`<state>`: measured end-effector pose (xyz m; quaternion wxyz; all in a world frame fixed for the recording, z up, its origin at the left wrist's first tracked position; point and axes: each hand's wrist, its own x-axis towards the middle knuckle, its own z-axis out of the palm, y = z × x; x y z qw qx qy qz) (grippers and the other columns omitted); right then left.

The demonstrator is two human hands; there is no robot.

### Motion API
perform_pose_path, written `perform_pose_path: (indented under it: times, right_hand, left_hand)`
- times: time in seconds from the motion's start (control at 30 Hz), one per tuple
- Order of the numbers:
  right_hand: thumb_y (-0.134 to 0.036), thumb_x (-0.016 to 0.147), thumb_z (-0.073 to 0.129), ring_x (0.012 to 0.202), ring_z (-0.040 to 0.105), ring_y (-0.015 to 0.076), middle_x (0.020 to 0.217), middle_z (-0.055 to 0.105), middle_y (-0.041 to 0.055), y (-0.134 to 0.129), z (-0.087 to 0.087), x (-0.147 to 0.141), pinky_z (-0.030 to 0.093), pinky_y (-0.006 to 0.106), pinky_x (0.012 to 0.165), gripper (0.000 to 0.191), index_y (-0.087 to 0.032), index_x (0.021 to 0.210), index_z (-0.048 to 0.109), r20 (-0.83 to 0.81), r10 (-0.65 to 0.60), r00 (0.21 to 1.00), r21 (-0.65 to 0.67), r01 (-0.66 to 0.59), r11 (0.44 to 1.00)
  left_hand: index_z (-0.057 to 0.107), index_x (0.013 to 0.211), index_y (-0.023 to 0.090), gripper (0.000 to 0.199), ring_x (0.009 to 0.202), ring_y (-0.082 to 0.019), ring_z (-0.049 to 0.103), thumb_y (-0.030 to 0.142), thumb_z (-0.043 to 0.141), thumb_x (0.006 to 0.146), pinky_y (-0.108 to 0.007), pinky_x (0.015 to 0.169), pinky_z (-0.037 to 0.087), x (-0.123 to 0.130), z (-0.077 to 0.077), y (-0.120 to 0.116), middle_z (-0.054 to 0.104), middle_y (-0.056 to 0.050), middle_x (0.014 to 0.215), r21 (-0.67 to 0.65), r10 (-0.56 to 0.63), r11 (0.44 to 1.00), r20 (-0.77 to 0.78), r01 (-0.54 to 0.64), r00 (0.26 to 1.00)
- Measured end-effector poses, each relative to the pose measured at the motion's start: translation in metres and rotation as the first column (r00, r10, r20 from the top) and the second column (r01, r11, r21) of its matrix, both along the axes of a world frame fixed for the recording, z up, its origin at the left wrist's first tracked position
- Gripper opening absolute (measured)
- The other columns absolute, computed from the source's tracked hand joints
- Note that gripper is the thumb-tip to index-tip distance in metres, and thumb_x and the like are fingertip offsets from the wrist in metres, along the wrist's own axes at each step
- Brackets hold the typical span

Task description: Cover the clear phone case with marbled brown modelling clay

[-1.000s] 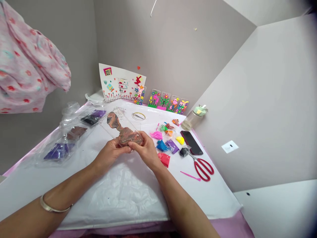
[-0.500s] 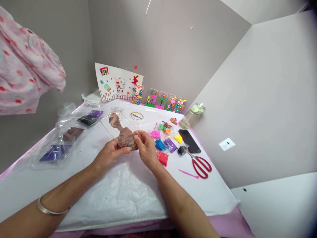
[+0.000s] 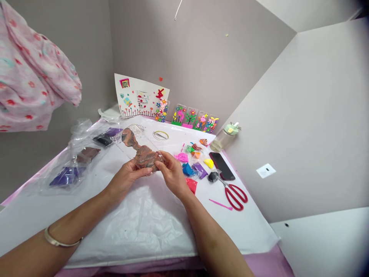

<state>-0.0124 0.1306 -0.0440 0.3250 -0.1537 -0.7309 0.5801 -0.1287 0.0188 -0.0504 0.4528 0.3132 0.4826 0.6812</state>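
Held up over the table is a clear phone case, on which lies marbled brown, black and orange clay (image 3: 144, 154) with a rounded top, a thin neck and a wide lower part. My left hand (image 3: 127, 176) grips the case's lower left edge, its thumb along the bottom. On the lower right, my right hand (image 3: 170, 171) has its thumb pressed on the clay and its fingers behind the case. A beaded strand, hard to make out, shows behind the case's left side.
Bagged clay lumps, including a blue one (image 3: 187, 169), lie right of my hands, near red-handled scissors (image 3: 236, 197), a phone (image 3: 221, 166) and a bottle (image 3: 225, 137). Larger clay bags (image 3: 67, 176) lie left. Decorated clear cases (image 3: 190, 116) lean at the back beside a drawing (image 3: 141, 94).
The case and its clay have tilted, the rounded top shifting left and slightly up. Both hands keep their hold. The whole view has shifted slightly.
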Motion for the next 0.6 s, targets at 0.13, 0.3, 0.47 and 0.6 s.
perform_pose_path:
  times: [0.13,0.3,0.47,0.6]
  right_hand:
    - [-0.037,0.087,0.057,0.067,0.059,0.0158,0.078,0.064,0.0015,0.001,-0.004,-0.001,0.053,0.030,0.067,0.029,-0.020,0.111,0.060,0.001,-0.013,1.000,-0.024,0.013,1.000]
    - [-0.044,0.087,0.056,0.068,0.061,0.0155,0.085,0.065,0.0034,0.002,0.001,0.001,0.055,0.030,0.066,0.031,-0.019,0.103,0.064,-0.016,-0.009,1.000,-0.122,0.007,0.993]
    - [-0.047,0.085,0.059,0.077,0.064,0.0165,0.091,0.067,0.0036,0.000,0.008,0.002,0.057,0.032,0.074,0.034,-0.019,0.104,0.064,-0.028,0.070,0.997,-0.220,-0.074,0.973]
    - [-0.043,0.080,0.067,0.072,0.063,0.0169,0.087,0.067,0.0029,-0.002,0.007,-0.001,0.056,0.032,0.071,0.033,-0.020,0.103,0.063,-0.054,0.062,0.997,-0.242,-0.073,0.968]
  left_hand:
    - [0.067,0.113,0.019,0.038,0.103,-0.024,0.060,0.027,0.074,0.076,-0.036,0.089,0.043,0.001,-0.001,0.001,0.070,-0.007,0.114,-0.011,-0.006,1.000,-0.022,0.006,1.000]
    - [0.066,0.115,0.019,0.039,0.107,-0.026,0.060,0.027,0.073,0.077,-0.038,0.093,0.042,0.000,-0.002,0.001,0.071,-0.007,0.113,0.002,-0.027,1.000,-0.008,0.027,1.000]
    - [0.067,0.112,0.020,0.037,0.103,-0.024,0.060,0.027,0.074,0.076,-0.035,0.090,0.042,0.000,0.001,0.000,0.071,-0.006,0.112,-0.013,-0.005,1.000,-0.017,0.005,1.000]
    - [0.068,0.110,0.023,0.036,0.097,-0.021,0.060,0.027,0.075,0.075,-0.030,0.085,0.043,0.001,0.002,-0.001,0.072,-0.002,0.107,-0.006,0.015,1.000,-0.015,-0.015,1.000]
